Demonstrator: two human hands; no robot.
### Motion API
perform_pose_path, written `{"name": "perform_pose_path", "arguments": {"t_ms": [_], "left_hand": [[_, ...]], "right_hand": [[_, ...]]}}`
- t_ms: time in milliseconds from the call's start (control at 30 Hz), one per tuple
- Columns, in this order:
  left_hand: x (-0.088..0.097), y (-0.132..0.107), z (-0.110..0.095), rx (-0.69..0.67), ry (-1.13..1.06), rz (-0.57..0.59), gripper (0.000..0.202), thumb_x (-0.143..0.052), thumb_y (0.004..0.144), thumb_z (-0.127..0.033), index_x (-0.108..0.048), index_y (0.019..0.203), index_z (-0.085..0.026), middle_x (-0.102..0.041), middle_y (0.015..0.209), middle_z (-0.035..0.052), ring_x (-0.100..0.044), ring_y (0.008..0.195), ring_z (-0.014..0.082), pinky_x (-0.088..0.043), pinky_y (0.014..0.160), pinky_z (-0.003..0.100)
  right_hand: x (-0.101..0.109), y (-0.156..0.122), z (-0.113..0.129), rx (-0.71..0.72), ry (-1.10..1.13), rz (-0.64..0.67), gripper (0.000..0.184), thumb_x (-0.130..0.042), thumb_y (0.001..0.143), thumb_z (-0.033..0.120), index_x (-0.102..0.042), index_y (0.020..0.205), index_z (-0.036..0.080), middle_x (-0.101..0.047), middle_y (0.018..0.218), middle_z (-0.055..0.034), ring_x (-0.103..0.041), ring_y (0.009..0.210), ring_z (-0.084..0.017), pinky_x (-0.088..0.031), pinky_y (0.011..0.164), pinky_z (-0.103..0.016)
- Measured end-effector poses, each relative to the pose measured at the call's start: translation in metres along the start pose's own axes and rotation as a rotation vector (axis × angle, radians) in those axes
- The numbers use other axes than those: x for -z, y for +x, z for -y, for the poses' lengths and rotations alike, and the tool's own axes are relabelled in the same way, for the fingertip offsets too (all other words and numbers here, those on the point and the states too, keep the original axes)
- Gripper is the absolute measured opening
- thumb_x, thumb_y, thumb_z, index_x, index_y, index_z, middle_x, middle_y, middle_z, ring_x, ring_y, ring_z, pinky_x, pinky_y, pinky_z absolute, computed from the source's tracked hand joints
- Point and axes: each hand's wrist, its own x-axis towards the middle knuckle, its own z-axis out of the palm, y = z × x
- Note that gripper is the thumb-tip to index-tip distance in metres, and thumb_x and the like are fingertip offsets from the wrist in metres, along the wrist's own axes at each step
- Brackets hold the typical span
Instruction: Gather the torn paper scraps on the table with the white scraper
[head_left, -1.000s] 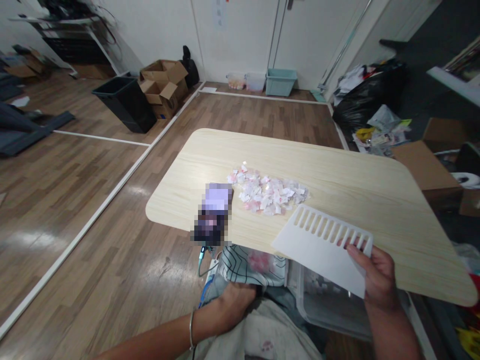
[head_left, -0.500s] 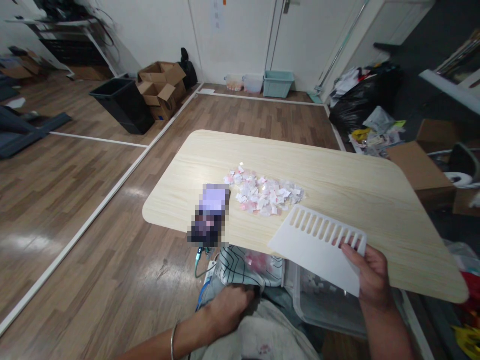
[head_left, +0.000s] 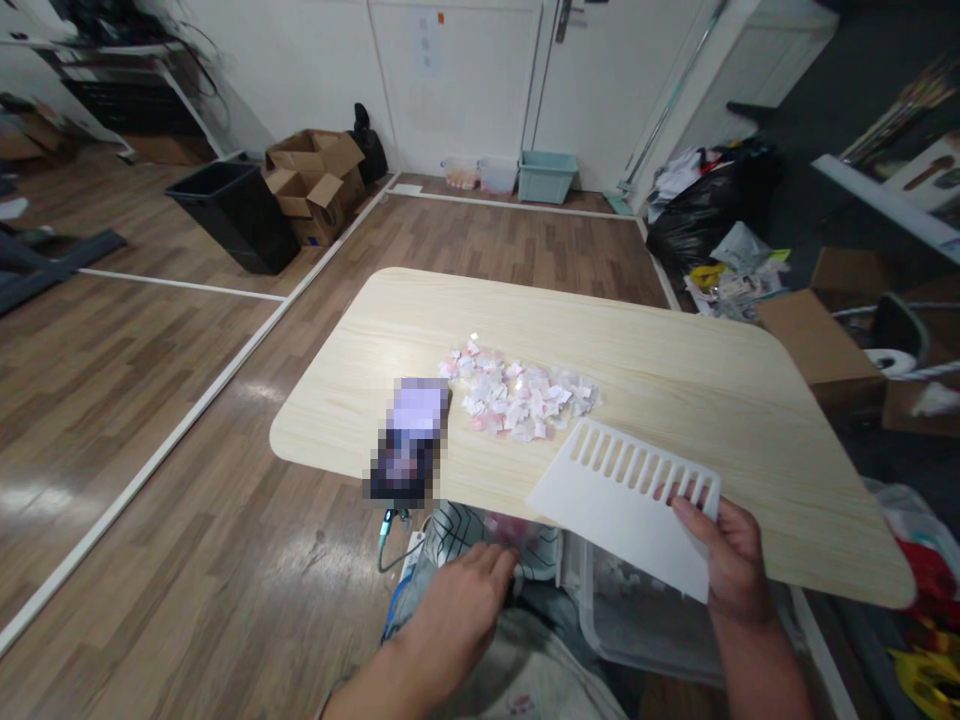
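Right hand [head_left: 739, 570] grasping the white slotted plate [head_left: 626, 510] at its right end; thumb flat on the near face, fingertips showing through the end slots, grip closed on it; left hand [head_left: 465, 605] low over the lap, back of hand up, fingers together and loosely bent, reaching toward the patterned pouch [head_left: 454, 530]; its palm side is hidden, so cannot tell if it holds anything or quite touches the pouch.

Plate is thin, stiff, smooth, matt, looks like plastic; row of rounded-end slots along the far edge, slanted left end narrowing to a corner; it sits tilted across the near edge of the table [head_left: 697, 370], right of centre; cannot tell if it rests on the top or is held just above.

Pile of small scraps [head_left: 525, 400] on the table, left of and beyond the plate, near its far left corner; thin, crumpled-looking, white and pinkish, some see-through, papery or filmy; spread loose in a long patch; tabletop is pale wood grain, rounded corners.

Phone-like device [head_left: 409, 440], pixelated, dark and lilac, at the near edge left of the pile; teal cable [head_left: 382, 550] hangs below it; pouch pale with dark curving lines, pinkish patch at its right; clear plastic bin [head_left: 649, 640] beneath the plate, rounded rim, pale bits inside.
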Motion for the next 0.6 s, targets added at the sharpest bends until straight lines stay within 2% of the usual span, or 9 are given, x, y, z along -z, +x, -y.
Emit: {"name": "perform_pose_path", "arguments": {"t_ms": [133,267,333,467,600], "left_hand": [[0.009,0.012,0.003,0.049,0.065,-0.066,0.072,-0.053,0.094,0.007,-0.065,0.164,-0.007,-0.069,0.171,0.0254,-0.066,0.160,0.0374,-0.055,0.137,0.052],[0.009,0.024,0.009,0.082,0.076,-0.129,0.061,-0.050,0.107,-0.001,-0.065,0.167,-0.003,-0.071,0.169,0.0274,-0.068,0.159,0.0379,-0.055,0.137,0.051],[0.007,0.026,0.011,0.078,0.073,-0.149,0.052,-0.044,0.115,-0.006,-0.072,0.159,-0.006,-0.076,0.161,0.0252,-0.071,0.155,0.0371,-0.057,0.134,0.050],[-0.001,0.028,0.020,0.036,0.125,-0.157,0.043,-0.042,0.119,-0.013,-0.085,0.127,-0.014,-0.085,0.139,0.0218,-0.077,0.143,0.0372,-0.063,0.124,0.050],[-0.006,0.027,0.026,-0.006,0.164,-0.189,0.042,-0.045,0.120,-0.014,-0.086,0.123,-0.016,-0.087,0.132,0.0198,-0.079,0.139,0.0362,-0.064,0.121,0.049]], "right_hand": [[0.005,0.002,-0.004,0.000,0.003,0.022,0.044,-0.110,0.070,0.062,-0.093,0.081,0.023,-0.088,0.077,-0.0108,-0.081,0.060,-0.032,-0.063,0.052,-0.039],[0.004,0.002,-0.004,0.012,0.014,0.012,0.043,-0.111,0.071,0.062,-0.094,0.081,0.024,-0.087,0.076,-0.0098,-0.080,0.061,-0.031,-0.063,0.053,-0.038],[0.003,0.001,-0.003,0.017,0.018,0.013,0.043,-0.111,0.071,0.063,-0.095,0.082,0.024,-0.088,0.078,-0.0096,-0.081,0.062,-0.030,-0.064,0.055,-0.038],[0.002,0.001,-0.003,0.029,0.016,0.015,0.042,-0.110,0.073,0.063,-0.095,0.082,0.024,-0.089,0.079,-0.0095,-0.082,0.064,-0.031,-0.065,0.056,-0.038],[0.003,0.001,-0.003,0.006,0.014,0.033,0.044,-0.110,0.073,0.064,-0.095,0.083,0.024,-0.089,0.079,-0.0104,-0.082,0.063,-0.031,-0.065,0.056,-0.038]]}}
